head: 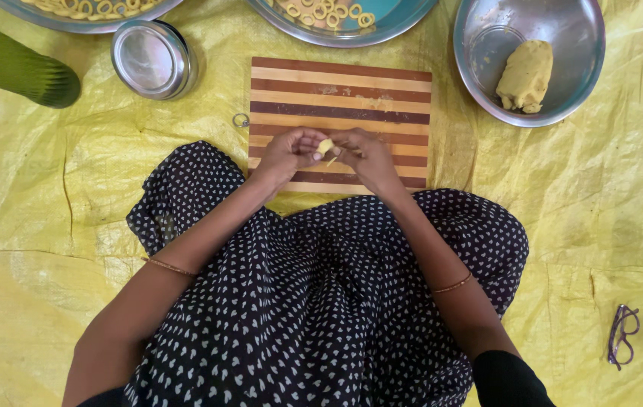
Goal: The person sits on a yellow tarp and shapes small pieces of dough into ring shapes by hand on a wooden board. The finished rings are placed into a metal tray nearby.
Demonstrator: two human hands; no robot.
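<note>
Seen from above: small yellow dough piece (325, 146) pinched between fingertips of left hand (289, 153) and right hand (364, 157), held just over near half of striped wooden board (340, 90). Fingers of both hands curled tight around the piece, knuckles up, thumbs tucked underneath; both closed on it, left at its left end, right at its right end. A thin strand of dough pokes down between the hands. Forearms angled inward from either side, meeting at the middle, wrists bent slightly down, a thin bangle on each arm. Dark dotted cloth across the lap below, touching the board's near edge.

Farther off, at upper right, steel bowl (487, 45) holding a large dough lump (525, 75), well apart from the hands. Along the top edge, two steel plates, left plate (27, 16) and middle plate (404, 19), both carrying small dough rings. Round steel lid (149, 59) just left of the board, green roll (12, 64) beyond it. Yellow sheet (600, 196) underneath everything; glasses (623, 332) lying on it at lower right.
</note>
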